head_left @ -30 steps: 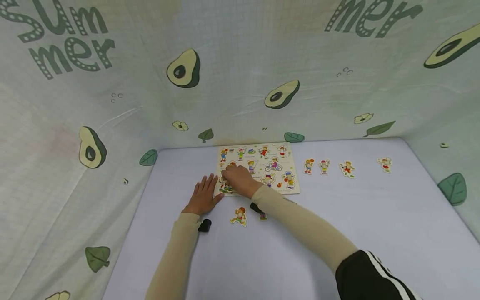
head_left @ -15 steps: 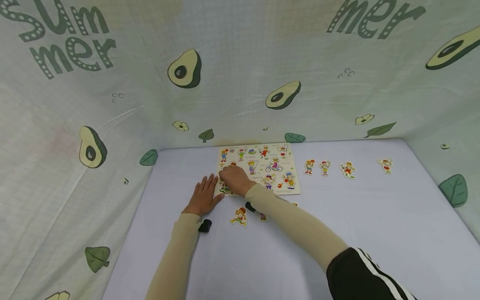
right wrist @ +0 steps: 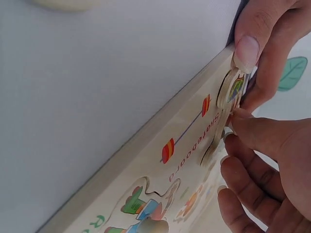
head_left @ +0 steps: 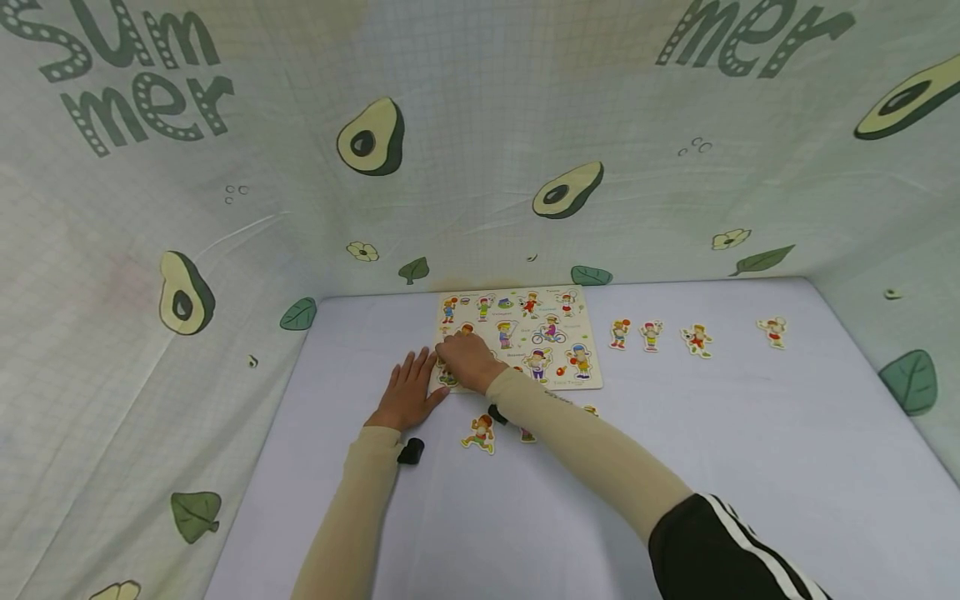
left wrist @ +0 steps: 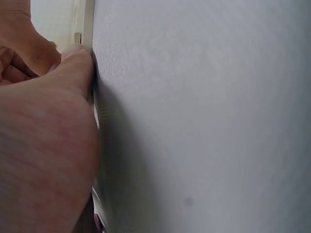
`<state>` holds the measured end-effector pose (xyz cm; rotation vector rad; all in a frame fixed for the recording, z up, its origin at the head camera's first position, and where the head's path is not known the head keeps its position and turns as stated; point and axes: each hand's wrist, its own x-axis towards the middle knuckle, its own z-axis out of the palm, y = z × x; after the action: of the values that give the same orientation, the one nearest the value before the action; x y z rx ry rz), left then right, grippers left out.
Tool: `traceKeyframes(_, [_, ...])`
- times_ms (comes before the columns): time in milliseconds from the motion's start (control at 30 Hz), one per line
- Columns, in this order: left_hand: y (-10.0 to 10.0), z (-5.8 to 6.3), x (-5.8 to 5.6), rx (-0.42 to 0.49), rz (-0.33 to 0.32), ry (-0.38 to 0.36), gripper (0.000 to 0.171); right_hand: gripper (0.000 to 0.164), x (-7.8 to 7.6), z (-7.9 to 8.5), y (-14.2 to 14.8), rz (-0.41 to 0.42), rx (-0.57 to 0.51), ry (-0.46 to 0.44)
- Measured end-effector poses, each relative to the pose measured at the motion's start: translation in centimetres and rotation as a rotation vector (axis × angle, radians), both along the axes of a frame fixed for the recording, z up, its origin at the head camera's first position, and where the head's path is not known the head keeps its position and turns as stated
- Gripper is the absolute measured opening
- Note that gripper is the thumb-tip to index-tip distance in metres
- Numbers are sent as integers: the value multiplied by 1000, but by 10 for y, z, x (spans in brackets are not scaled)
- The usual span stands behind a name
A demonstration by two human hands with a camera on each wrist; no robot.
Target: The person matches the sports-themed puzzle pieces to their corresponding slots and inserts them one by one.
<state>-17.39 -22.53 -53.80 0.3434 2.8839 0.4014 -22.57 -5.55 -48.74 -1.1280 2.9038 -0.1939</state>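
A wooden puzzle board [head_left: 568, 343] with printed sports figures lies at the back of the white table. My left hand [head_left: 405, 392] lies with straight fingers at the board's lower left corner, its thumb [right wrist: 247, 51] on the corner edge. Over the board's left side, my right hand [head_left: 471, 360] pinches a puzzle piece [right wrist: 234, 92] between thumb and fingers. This piece sits at the cutout beside the printed word "Skateboard", its edge standing a little above the board. Much of it is hidden behind fingers.
In front of the board lie a runner piece [head_left: 480, 434] and two pieces partly covered by the right forearm [head_left: 592, 442]. Right of the board are several loose pieces, among them a red-skirted figure [head_left: 772, 332]. A printed curtain [head_left: 465, 125] stands behind.
My right hand has shifted slightly left over the board's lower left part, still pinching the piece. The right forearm moved with it, uncovering a bit of a loose piece. My left hand stays put.
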Motion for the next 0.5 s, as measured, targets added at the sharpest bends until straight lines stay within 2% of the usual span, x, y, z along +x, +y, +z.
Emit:
traceKeyframes(233, [0,-2,0,-4,-5,-5,78,17,3,0,1,8,5,13])
traceKeyframes(500, [0,-4,-2,-27,14,-8,79,22,4,10,10,32,62,109])
